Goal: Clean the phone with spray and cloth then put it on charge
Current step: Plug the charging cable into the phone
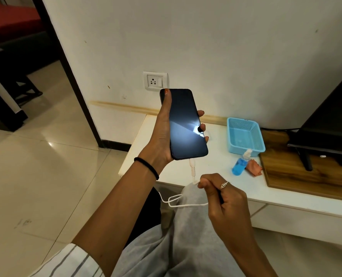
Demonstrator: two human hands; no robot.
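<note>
Blue basket [256, 139] holding nothing visible, spray bottle [239, 164] part-filled with blue liquid

I see a black phone [184, 124] with a dark, glossy screen carrying one pale blue-white glare patch. The charging cable [192, 168] plugged into it is white. On the white worktop [186, 168] sit a light blue mesh basket [244, 134], a spray bottle [240, 163] of bright blue liquid with a clear-white top, and a salmon-pink cloth [254, 166] — all beside a brown wood-grain board [306, 176]. The wall socket [155, 81] is white, the wristband [147, 166] black, the sleeve [70, 262] white with grey stripes, the trousers [186, 246] plain grey.
</note>
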